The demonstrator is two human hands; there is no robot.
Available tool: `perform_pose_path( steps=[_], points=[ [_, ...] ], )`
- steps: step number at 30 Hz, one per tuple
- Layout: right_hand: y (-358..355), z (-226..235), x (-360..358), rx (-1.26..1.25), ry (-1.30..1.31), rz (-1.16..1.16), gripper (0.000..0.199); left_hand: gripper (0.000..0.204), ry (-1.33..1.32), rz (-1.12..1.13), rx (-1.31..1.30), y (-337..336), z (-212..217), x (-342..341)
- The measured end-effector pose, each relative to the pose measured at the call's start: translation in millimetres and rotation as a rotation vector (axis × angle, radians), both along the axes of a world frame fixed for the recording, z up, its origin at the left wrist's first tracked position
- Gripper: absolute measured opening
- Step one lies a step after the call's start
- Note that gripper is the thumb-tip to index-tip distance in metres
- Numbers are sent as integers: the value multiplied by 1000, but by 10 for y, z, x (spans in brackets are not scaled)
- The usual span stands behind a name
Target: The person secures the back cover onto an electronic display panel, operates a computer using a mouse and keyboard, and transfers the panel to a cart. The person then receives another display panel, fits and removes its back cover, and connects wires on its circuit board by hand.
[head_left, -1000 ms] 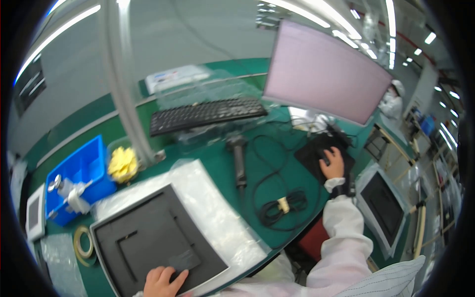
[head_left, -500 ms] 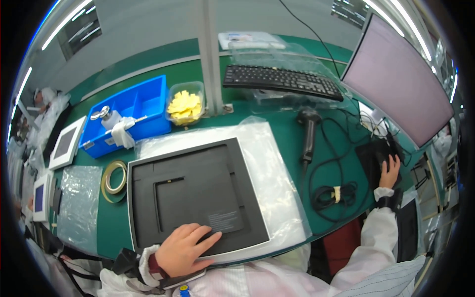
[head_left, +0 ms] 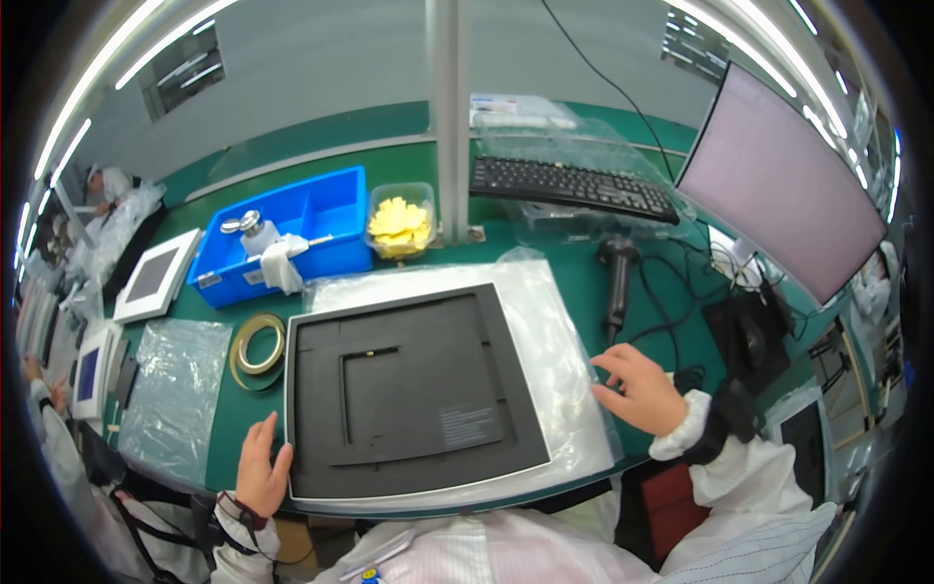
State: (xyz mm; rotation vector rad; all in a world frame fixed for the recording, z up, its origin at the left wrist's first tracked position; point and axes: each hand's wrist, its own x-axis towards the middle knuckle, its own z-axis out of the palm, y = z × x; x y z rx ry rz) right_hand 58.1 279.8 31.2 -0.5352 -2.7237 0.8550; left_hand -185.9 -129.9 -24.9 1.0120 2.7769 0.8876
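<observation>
A flat black panel with a thin white edge (head_left: 418, 389) lies in front of me, on a clear plastic bag over a white sheet (head_left: 574, 389). My left hand (head_left: 261, 469) is beside the panel's near left edge, fingers stretched and thumb apart, holding nothing. Whether its fingertips touch the edge, I cannot tell. On the other side, my right hand (head_left: 642, 389) hovers near the right border of the plastic bag, its fingers apart and nothing in them. A black handheld barcode scanner (head_left: 618, 282) lies just beyond that hand.
Left of the panel are tape rolls (head_left: 259, 350) and a clear plastic bag (head_left: 175, 389). Behind stand a blue divided bin (head_left: 336, 219) with a pump bottle and a tub of yellow pieces (head_left: 399, 229). A keyboard (head_left: 574, 185), mouse (head_left: 749, 341) and monitor (head_left: 778, 185) occupy the right side.
My left hand has left the panel's surface and moved to its left edge. My right hand has let go of the mouse and come left toward the panel. The view has shifted slightly.
</observation>
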Motion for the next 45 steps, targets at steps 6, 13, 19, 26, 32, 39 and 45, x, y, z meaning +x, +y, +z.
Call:
perform_pose_path(
  steps=[6, 13, 19, 26, 32, 39, 45],
  points=[
    [177, -320, -179, -110, -221, -139, 35, 47, -283, 62, 255, 23, -112, -12],
    [118, -367, -246, -454, -276, -222, 22, 18, -331, 108, 223, 46, -71, -47],
    [-20, -280, -225, -681, -200, -218, 17, 23, -636, 150, 371, 7, -100, -101],
    [50, -481, -233, -756, -169, -194, 15, 42, -203, 25, 101, 185, 43, -115],
    [59, -461, -155, -846, -168, -246, 14, 28, -86, -30, 98, 296, -16, -255],
    [97, -552, -105, -1027, -72, -171, 15, 26, 34, -105, 65, 455, 160, -331],
    [65, -586, -119, -1154, 3, -201, 20, 27, -46, -122, 9, 743, 202, -323]
  ],
)
